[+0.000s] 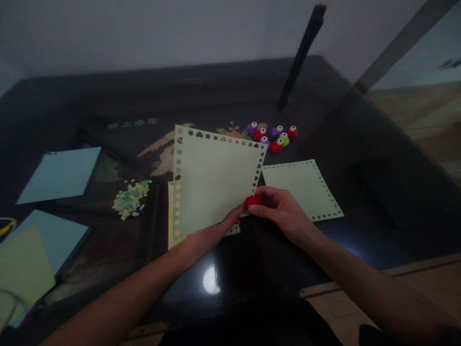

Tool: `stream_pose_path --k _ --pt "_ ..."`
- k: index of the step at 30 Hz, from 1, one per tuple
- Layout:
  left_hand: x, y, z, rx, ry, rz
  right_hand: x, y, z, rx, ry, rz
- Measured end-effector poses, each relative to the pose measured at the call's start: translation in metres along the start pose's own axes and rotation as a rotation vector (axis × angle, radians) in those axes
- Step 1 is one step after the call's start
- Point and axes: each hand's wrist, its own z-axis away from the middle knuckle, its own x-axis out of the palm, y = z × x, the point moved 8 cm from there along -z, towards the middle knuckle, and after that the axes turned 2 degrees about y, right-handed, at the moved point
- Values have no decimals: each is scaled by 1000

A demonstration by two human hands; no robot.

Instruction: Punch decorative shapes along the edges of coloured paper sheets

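Note:
A pale green sheet of paper (216, 178), with star and heart holes along its top, left and right edges, is tilted up above the table. My left hand (228, 222) grips it at the lower right, fingers partly hidden. My right hand (279, 204) is closed around a small red craft punch (252, 202), which sits at the sheet's right edge near the lower corner. Under and behind the held sheet, edges of other paper show. To the right, another pale punched sheet (298, 187) lies flat, partly behind my right hand.
Several purple, red and green craft punches (276, 137) stand beyond the sheets. Small paper cutouts (131, 199) are heaped at left. Blue sheets (61, 173) and a yellow-green sheet (27, 274) lie farther left. A black upright bar (302, 55) rises from the dark glossy table (223, 96).

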Motion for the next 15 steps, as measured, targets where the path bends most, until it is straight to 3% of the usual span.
stream_pose_path --k 6,15 --pt "3 6 -1 146 7 -65 2 -3 0 -32 -20 -38" --pt "2 12 1 116 -24 78 1 -2 0 -34 -1 -19"
